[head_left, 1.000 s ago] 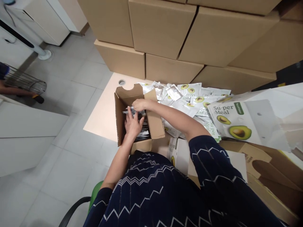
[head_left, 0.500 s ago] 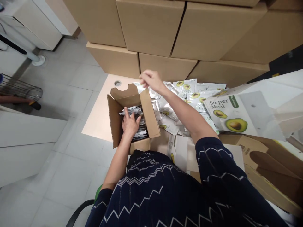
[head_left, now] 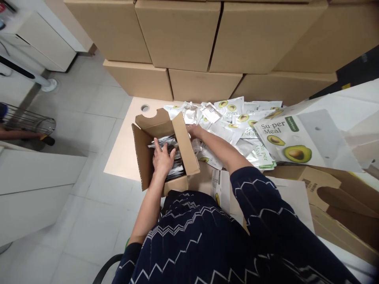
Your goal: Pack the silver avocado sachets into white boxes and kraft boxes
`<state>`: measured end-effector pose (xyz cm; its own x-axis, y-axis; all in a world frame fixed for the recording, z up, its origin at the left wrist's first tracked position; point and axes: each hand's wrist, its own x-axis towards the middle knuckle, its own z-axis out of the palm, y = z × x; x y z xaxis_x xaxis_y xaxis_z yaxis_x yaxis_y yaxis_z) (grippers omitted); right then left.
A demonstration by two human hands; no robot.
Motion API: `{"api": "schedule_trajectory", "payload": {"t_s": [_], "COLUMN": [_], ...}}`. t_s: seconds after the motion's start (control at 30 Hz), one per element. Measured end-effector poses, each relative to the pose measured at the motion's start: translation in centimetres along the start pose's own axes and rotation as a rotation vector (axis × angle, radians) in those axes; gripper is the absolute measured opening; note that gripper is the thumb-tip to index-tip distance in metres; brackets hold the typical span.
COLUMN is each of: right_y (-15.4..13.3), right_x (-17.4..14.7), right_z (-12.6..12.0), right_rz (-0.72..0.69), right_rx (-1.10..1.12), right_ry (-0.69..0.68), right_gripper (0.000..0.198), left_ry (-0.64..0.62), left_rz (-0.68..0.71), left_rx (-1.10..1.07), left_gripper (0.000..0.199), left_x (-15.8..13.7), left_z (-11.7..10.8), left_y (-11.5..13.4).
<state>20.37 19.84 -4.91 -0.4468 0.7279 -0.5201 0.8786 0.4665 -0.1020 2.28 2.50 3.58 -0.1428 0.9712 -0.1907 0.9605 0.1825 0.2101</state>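
Note:
Inside an open cardboard box point(head_left: 140, 157), a row of thin silvery sachets point(head_left: 174, 171) stands packed on edge. My left hand point(head_left: 162, 158) rests on top of them with its fingers spread. My right hand point(head_left: 193, 131) is just beyond the box's raised right flap point(head_left: 186, 144), beside the heap of white and silver pouches point(head_left: 225, 132). That flap hides most of its fingers, so what they touch cannot be seen. Several pouches in the heap carry avocado pictures.
Closed cardboard boxes point(head_left: 177, 35) are stacked along the back of the table point(head_left: 121, 154). At the right are a white printed carton point(head_left: 296, 138) with avocados and an open brown box point(head_left: 349, 197). On the far left, another person's arm point(head_left: 20, 135) reaches by a wire basket point(head_left: 26, 120).
My right hand has come down from above the box's back edge to behind its right flap, near the pouches. My left hand stays on the sachets. The view has shifted slightly.

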Motion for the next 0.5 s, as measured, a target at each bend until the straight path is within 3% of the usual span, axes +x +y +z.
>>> {"api": "schedule_trajectory", "payload": {"t_s": [0.13, 0.2, 0.33, 0.5], "right_y": [-0.4, 0.0, 1.2, 2.0], "right_x": [1.1, 1.2, 0.6, -0.8], "right_z": [0.3, 0.2, 0.0, -0.7], "right_rz": [0.12, 0.131, 0.107, 0.06], "right_rx": [0.011, 0.048, 0.135, 0.221], "right_ry": [-0.042, -0.07, -0.164, -0.192], "right_gripper": [0.111, 0.099, 0.053, 0.042], "left_ry": [-0.007, -0.013, -0.008, -0.005], "left_rz": [-0.001, -0.005, -0.003, -0.002], "left_rx": [0.005, 0.01, 0.023, 0.02], "left_gripper": [0.061, 0.061, 0.061, 0.06], "left_x": [0.1, 0.1, 0.2, 0.2], "left_z": [0.0, 0.0, 0.1, 0.1], "left_y": [0.1, 0.1, 0.1, 0.1]}}
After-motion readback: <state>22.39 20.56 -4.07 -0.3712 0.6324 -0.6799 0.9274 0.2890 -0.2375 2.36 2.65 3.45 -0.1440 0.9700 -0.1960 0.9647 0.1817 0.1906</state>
